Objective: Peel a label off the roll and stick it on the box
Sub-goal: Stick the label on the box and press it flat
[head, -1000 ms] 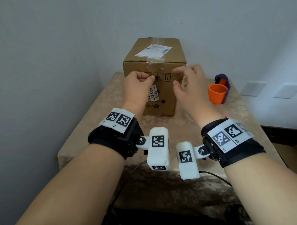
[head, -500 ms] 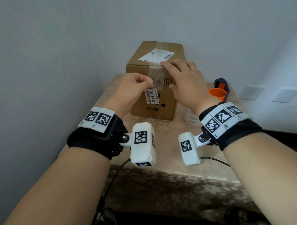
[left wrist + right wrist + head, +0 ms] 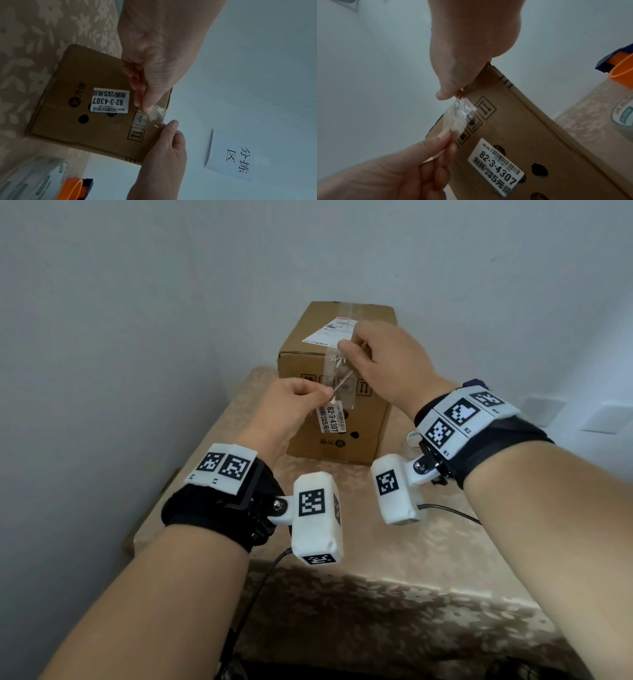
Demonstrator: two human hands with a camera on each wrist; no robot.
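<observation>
Raised hands (image 3: 291, 409) (image 3: 387, 361) pinch seemingly crinkled clear tape (image 3: 342, 378).

A parcel sorting corner: wall sign (image 3: 229, 155) reads "分拣区", labelled carton (image 3: 337, 392).

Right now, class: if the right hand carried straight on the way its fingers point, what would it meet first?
Most likely the top front edge of the cardboard box. The right hand, pinching one end of the clear tape strip, already sits at that edge, though depth is hard to judge.
</observation>
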